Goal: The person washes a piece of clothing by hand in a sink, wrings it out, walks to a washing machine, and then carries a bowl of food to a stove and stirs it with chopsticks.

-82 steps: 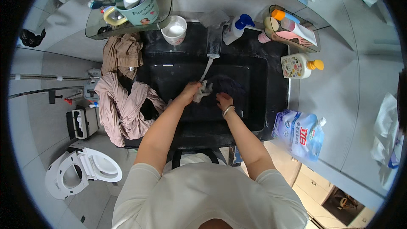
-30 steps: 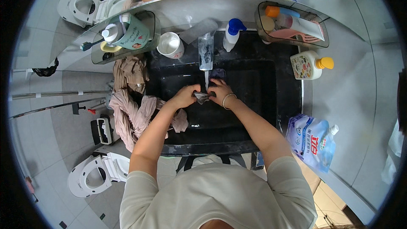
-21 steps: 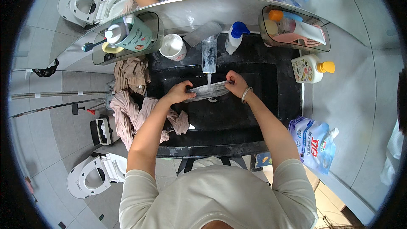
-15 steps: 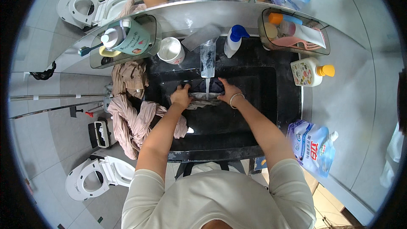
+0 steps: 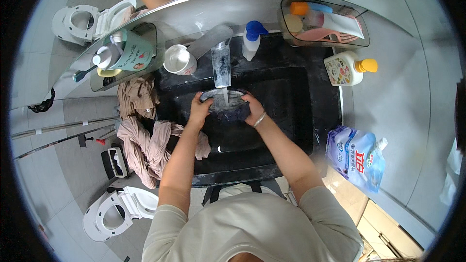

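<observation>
A small dark wet garment [image 5: 230, 112] with a greyish inner side is stretched between my hands over the black sink [image 5: 272, 151]. Its left edge is pinched by my left hand [image 5: 199, 108], its right edge by my right hand [image 5: 253, 110]. From the faucet [image 5: 222, 65], water [image 5: 224, 96] runs down onto the cloth. A bracelet [image 5: 259, 119] circles my right wrist. Close to my left forearm, a pale pink garment [image 5: 145, 145] hangs over the sink's left edge.
Behind the sink stand a white cup [image 5: 180, 60] and a blue-topped pump bottle [image 5: 251, 42]. A cream bottle [image 5: 343, 69] and a blue-purple refill pouch [image 5: 355, 157] are on the right. Brown cloth [image 5: 138, 97] lies at the left. Clear wall baskets [image 5: 323, 39] hold toiletries.
The garment has turned in my hands: its greyish inner side now faces up under the water, with dark fabric toward me. The view has shifted slightly.
</observation>
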`<control>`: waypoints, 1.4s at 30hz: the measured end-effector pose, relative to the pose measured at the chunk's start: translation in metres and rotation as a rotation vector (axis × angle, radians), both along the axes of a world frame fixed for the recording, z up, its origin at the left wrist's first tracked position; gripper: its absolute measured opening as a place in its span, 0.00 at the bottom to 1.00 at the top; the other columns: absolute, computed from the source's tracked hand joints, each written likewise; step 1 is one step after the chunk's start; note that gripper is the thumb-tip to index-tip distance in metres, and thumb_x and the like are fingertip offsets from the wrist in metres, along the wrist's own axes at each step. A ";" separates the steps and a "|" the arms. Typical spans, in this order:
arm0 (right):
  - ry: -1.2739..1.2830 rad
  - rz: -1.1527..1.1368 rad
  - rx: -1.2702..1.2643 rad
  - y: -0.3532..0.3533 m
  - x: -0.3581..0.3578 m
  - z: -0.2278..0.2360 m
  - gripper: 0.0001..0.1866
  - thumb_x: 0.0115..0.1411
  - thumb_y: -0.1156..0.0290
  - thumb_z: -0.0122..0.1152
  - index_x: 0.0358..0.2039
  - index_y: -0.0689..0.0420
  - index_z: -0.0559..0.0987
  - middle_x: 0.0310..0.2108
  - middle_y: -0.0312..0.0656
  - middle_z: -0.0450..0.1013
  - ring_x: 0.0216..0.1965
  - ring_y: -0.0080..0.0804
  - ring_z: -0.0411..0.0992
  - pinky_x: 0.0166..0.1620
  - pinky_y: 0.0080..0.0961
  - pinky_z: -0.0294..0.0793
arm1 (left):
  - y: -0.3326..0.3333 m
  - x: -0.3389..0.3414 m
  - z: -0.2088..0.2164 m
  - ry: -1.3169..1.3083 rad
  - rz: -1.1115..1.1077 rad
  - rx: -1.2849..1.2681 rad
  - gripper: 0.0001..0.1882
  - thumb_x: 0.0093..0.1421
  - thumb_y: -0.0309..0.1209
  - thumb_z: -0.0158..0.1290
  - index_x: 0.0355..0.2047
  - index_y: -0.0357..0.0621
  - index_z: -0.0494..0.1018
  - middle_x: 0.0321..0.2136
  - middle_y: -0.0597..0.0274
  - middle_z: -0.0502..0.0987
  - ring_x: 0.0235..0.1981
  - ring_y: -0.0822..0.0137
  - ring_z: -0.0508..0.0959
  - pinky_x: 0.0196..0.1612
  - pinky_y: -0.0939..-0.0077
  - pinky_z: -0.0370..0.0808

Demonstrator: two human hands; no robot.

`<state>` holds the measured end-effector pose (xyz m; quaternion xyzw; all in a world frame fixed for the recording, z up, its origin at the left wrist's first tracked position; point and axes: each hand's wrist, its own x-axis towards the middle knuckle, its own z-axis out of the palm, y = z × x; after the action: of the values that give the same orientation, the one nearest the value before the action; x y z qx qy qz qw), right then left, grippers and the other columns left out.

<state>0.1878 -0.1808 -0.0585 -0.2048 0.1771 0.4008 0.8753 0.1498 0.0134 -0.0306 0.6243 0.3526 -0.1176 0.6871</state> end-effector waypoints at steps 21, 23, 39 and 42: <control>-0.036 0.112 0.012 -0.025 0.007 0.055 0.16 0.58 0.68 0.52 0.45 0.62 0.71 0.43 0.45 0.71 0.44 0.37 0.71 0.47 0.35 0.71 | -0.007 0.001 0.010 0.250 -0.063 -0.653 0.34 0.54 0.50 0.54 0.55 0.44 0.59 0.51 0.56 0.66 0.51 0.60 0.67 0.49 0.61 0.67; 0.017 0.077 0.050 -0.025 0.009 0.043 0.15 0.59 0.69 0.50 0.45 0.61 0.71 0.44 0.44 0.71 0.45 0.38 0.71 0.47 0.36 0.71 | -0.011 -0.001 0.014 0.130 -0.053 -0.725 0.26 0.56 0.40 0.54 0.53 0.47 0.61 0.47 0.59 0.69 0.46 0.60 0.71 0.44 0.61 0.69; 0.127 0.029 -0.363 0.042 -0.006 0.004 0.17 0.59 0.53 0.49 0.36 0.54 0.75 0.31 0.37 0.74 0.36 0.30 0.72 0.40 0.29 0.72 | -0.051 0.034 0.021 -0.411 -0.212 0.609 0.18 0.49 0.41 0.58 0.31 0.39 0.73 0.22 0.42 0.74 0.24 0.45 0.75 0.29 0.59 0.71; 0.037 0.066 -0.474 0.041 -0.013 0.013 0.19 0.59 0.56 0.50 0.40 0.59 0.74 0.36 0.41 0.74 0.35 0.30 0.73 0.41 0.26 0.73 | -0.008 0.032 -0.019 -0.182 -0.251 0.709 0.19 0.52 0.42 0.56 0.33 0.36 0.73 0.23 0.45 0.76 0.26 0.53 0.77 0.31 0.68 0.71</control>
<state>0.1743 -0.1397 -0.0453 -0.4030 0.2752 0.3802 0.7857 0.1819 0.0057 -0.0492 0.8693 0.2296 -0.0157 0.4375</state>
